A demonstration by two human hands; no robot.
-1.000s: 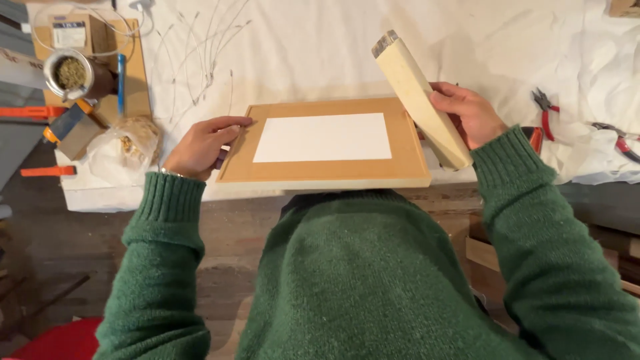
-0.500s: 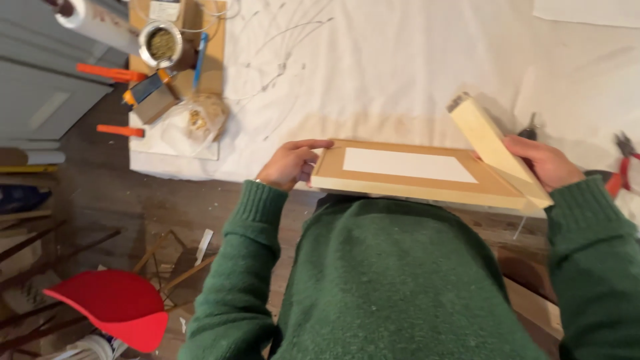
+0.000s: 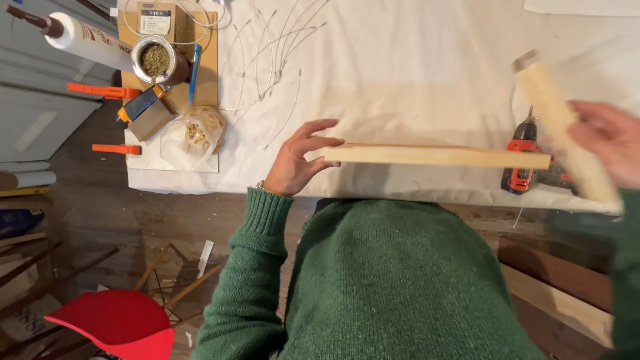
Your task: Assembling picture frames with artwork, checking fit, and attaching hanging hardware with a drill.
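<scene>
Now L hand (image 3: 293, 163) pinches flat wood frame (image 3: 437, 156) edge; R hand (image 3: 610, 150) grips pale wood block (image 3: 557, 123).

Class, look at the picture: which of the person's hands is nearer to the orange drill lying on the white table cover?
Right. The right hand, holding a wooden block, is just beside the drill; the left hand grips the far end of the flat board.
</scene>
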